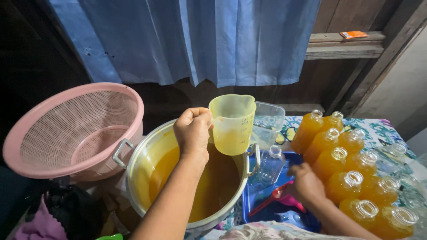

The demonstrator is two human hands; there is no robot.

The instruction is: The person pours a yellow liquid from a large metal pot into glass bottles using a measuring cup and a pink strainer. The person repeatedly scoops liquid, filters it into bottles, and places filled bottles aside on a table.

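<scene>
Blue curtain and dark wood behind. My left hand (192, 129) is clamped on the handle of a translucent yellow plastic measuring jug (232, 124), frame centre, upright over the orange-filled steel pot (147, 155). Right hand (306, 184) pinches a pink funnel (284, 198) lower right, nearest the empty clear bottle (269, 166).

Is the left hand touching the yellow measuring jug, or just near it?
Touching. The head view shows the left hand closed around the handle of the yellow measuring jug, holding it up above the pot of orange liquid.
</scene>
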